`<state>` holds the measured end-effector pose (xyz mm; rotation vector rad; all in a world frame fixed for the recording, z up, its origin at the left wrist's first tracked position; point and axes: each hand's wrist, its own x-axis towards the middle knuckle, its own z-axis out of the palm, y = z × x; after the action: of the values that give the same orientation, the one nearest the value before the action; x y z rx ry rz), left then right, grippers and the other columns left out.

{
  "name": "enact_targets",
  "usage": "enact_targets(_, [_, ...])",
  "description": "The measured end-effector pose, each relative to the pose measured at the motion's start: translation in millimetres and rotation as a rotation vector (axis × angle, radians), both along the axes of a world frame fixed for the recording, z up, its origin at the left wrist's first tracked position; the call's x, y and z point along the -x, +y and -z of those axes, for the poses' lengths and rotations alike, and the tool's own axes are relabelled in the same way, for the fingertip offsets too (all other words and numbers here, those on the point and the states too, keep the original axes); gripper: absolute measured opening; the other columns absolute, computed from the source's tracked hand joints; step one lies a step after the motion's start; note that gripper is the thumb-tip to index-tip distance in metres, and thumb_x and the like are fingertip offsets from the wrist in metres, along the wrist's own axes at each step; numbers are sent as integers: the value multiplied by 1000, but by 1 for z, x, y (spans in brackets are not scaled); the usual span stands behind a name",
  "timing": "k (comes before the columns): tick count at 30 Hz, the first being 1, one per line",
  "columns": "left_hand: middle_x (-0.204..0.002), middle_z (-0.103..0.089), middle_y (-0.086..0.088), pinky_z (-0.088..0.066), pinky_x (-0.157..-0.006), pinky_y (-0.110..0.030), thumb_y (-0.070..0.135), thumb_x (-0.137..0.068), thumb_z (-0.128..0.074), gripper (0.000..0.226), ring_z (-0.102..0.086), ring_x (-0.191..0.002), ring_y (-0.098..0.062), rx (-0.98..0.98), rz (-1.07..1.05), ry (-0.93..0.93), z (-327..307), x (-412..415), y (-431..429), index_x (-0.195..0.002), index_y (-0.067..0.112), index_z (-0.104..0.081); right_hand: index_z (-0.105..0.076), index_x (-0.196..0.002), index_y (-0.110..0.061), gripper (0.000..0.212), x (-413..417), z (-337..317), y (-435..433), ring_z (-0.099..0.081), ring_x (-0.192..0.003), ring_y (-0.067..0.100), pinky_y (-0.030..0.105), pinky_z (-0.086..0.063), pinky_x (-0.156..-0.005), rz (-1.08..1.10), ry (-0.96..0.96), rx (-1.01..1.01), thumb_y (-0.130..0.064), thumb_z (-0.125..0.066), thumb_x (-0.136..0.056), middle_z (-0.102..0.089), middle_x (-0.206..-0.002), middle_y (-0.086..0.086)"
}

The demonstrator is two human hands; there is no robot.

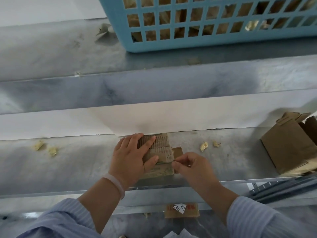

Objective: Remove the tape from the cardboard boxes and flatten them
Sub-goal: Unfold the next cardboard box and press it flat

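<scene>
My left hand [132,156] lies open and flat on a small cardboard box [159,152] on the metal table [77,160]. My right hand [190,166] pinches tape at its right edge. I should press firmly and peel slowly, low along the surface.

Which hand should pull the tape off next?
Probably the right hand. Its fingertips are already pinched at the right edge of the box, seemingly on a bit of tape. The left hand lies flat on the box, holding it down on the table, so it's busy.
</scene>
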<state>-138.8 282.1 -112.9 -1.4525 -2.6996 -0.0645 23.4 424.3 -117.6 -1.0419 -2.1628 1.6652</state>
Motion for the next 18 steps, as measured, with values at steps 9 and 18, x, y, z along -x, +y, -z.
enact_targets(9, [-132,-51,-6,-43,-101,-46,72,-89,-19,69,-49,-118,-28,-19,-5,-17,2,2,-1,-138,35,-48,-60,-83,-22,15,3,1,1,-61,-69,8,13,-50,-60,-168,-172,-77,-31,-59,-95,-68,-81,-2])
enact_targets(18, [-130,-52,-5,-43,-100,-46,71,-88,-26,65,-50,-117,-28,-56,30,-17,3,3,-4,-136,36,-51,-66,-79,-8,16,9,-5,6,-63,-71,20,40,-58,-77,-18,63,377,-13,-62,-93,-66,-70,6])
